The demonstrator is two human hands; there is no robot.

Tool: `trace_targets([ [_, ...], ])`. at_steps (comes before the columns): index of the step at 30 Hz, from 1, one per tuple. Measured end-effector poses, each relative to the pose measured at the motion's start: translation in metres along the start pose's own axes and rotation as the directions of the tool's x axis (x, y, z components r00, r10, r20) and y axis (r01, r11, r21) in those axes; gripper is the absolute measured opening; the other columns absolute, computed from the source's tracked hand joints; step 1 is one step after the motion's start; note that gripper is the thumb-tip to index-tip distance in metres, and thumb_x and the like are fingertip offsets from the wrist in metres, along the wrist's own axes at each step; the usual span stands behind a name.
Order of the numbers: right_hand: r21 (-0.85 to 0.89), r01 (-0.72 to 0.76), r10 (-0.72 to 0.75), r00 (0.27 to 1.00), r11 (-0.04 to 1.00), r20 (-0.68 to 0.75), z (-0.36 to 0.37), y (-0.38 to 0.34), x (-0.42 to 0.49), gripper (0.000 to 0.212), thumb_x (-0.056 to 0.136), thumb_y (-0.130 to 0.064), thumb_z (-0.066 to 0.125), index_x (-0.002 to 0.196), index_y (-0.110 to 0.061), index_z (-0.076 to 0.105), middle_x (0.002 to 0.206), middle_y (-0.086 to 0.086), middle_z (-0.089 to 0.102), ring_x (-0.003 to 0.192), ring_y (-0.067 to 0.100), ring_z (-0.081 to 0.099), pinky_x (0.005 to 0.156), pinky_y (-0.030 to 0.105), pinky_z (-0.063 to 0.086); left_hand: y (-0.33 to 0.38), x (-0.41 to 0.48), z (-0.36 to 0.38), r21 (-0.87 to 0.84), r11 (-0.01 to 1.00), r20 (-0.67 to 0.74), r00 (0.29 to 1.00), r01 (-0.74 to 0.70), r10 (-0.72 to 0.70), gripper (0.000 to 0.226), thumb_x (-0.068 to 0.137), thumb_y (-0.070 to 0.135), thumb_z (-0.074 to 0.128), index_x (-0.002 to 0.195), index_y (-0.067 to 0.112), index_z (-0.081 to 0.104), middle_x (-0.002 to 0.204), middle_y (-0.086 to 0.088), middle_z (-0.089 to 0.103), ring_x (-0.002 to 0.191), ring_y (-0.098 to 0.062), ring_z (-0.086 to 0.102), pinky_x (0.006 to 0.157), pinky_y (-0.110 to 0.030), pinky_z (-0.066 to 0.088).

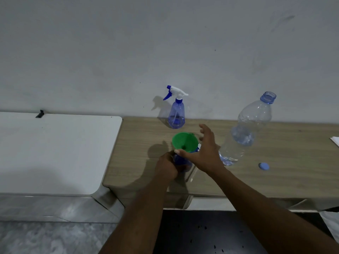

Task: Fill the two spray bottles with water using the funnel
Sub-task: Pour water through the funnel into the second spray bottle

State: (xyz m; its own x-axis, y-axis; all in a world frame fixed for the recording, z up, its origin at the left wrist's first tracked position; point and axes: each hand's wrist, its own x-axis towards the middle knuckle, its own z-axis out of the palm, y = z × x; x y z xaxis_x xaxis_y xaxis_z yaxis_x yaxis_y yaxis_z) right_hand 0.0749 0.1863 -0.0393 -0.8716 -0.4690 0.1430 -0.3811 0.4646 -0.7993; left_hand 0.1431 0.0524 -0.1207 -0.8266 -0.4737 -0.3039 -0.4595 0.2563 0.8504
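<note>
The left hand (167, 166) is curled round the body of a blue spray bottle (180, 160) standing near the front edge of the wooden surface (137, 143). A green funnel (185, 141) sits in its neck. The right hand (205, 153) is released, its fingers spread beside the funnel and its thumb touching the lower rim. The second spray bottle (176, 114), trigger head on, stands at the back by the wall. An uncapped clear water bottle (251, 125) stands to the right, its blue cap (264, 166) lying nearby.
</note>
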Motion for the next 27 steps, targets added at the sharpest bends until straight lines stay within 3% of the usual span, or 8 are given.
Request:
trace_targets([
  [2,-0.038,0.012,-0.010,0.998,0.999,0.054,0.003,-0.002,0.008,0.124,0.050,-0.061,0.090,0.149,-0.027,0.023,0.146,0.004,0.039,0.126,0.021,0.048,0.098,0.038,0.048,0.006,-0.007,-0.002,0.014,1.000,0.004,1.000,-0.010,0.010,0.033,0.061,0.028,0.091,0.082,0.033,0.066,0.083,0.012,0.070,0.085,-0.015,0.069,0.073,-0.027,0.056],
  [5,-0.034,-0.005,0.008,0.997,0.999,0.076,0.006,-0.002,0.012,0.122,0.052,-0.051,0.094,0.149,-0.025,0.025,0.139,0.005,0.047,0.121,0.020,0.052,0.093,0.032,0.046,0.013,-0.012,-0.005,-0.024,0.999,0.008,0.999,-0.042,0.043,0.029,0.081,0.015,0.080,0.097,0.026,0.059,0.083,0.014,0.057,0.079,-0.009,0.057,0.059,-0.012,0.041],
  [10,-0.026,0.018,-0.017,0.999,0.999,0.042,0.009,-0.002,0.011,0.115,0.053,-0.049,0.093,0.146,-0.023,0.031,0.136,0.005,0.049,0.120,0.018,0.051,0.093,0.030,0.045,0.013,-0.010,-0.007,0.041,0.999,0.006,1.000,-0.026,0.026,0.038,0.072,0.028,0.088,0.100,0.029,0.063,0.086,0.014,0.062,0.090,-0.014,0.065,0.059,-0.012,0.038],
  [14,-0.020,0.026,-0.026,0.999,0.999,0.037,0.007,-0.004,0.010,0.113,0.052,-0.052,0.092,0.144,-0.027,0.032,0.135,0.003,0.050,0.119,0.016,0.051,0.095,0.034,0.048,0.011,-0.009,-0.005,0.011,1.000,0.025,1.000,0.013,-0.013,0.046,0.072,0.032,0.087,0.108,0.030,0.060,0.095,0.011,0.061,0.093,-0.014,0.061,0.072,-0.021,0.043],
  [18,-0.023,0.045,-0.044,0.999,0.999,0.030,0.005,-0.005,0.009,0.112,0.053,-0.054,0.092,0.143,-0.026,0.032,0.134,0.003,0.051,0.117,0.016,0.052,0.093,0.033,0.048,0.011,-0.008,-0.004,0.013,1.000,0.019,1.000,0.012,-0.012,0.047,0.071,0.034,0.088,0.110,0.029,0.062,0.098,0.009,0.065,0.089,-0.012,0.059,0.062,-0.014,0.038],
  [23,-0.030,0.059,-0.058,0.998,0.998,0.029,0.003,-0.009,0.010,0.113,0.053,-0.055,0.091,0.144,-0.024,0.032,0.134,0.003,0.051,0.117,0.016,0.052,0.093,0.034,0.049,0.009,-0.005,-0.004,-0.047,0.999,0.001,1.000,0.013,-0.013,0.036,0.076,0.024,0.086,0.104,0.027,0.063,0.082,0.015,0.061,0.074,-0.002,0.058,0.053,-0.005,0.039],
  [25,-0.030,0.068,-0.067,0.997,0.997,0.029,0.003,-0.010,0.011,0.112,0.053,-0.055,0.091,0.143,-0.024,0.032,0.134,0.003,0.051,0.117,0.016,0.052,0.093,0.035,0.050,0.009,-0.005,-0.004,-0.111,0.993,-0.007,0.999,0.048,-0.049,0.031,0.081,0.015,0.081,0.108,0.018,0.067,0.082,0.011,0.064,0.074,-0.008,0.061,0.050,-0.007,0.043],
  [27,-0.031,0.070,-0.069,0.997,0.997,0.033,0.002,-0.012,0.012,0.111,0.054,-0.054,0.091,0.143,-0.024,0.032,0.134,0.003,0.050,0.117,0.016,0.052,0.094,0.035,0.050,0.010,-0.004,-0.004,-0.159,0.985,0.011,0.997,0.072,-0.071,0.035,0.079,0.013,0.083,0.110,0.016,0.067,0.086,0.007,0.066,0.080,-0.015,0.063,0.060,-0.012,0.051],
])
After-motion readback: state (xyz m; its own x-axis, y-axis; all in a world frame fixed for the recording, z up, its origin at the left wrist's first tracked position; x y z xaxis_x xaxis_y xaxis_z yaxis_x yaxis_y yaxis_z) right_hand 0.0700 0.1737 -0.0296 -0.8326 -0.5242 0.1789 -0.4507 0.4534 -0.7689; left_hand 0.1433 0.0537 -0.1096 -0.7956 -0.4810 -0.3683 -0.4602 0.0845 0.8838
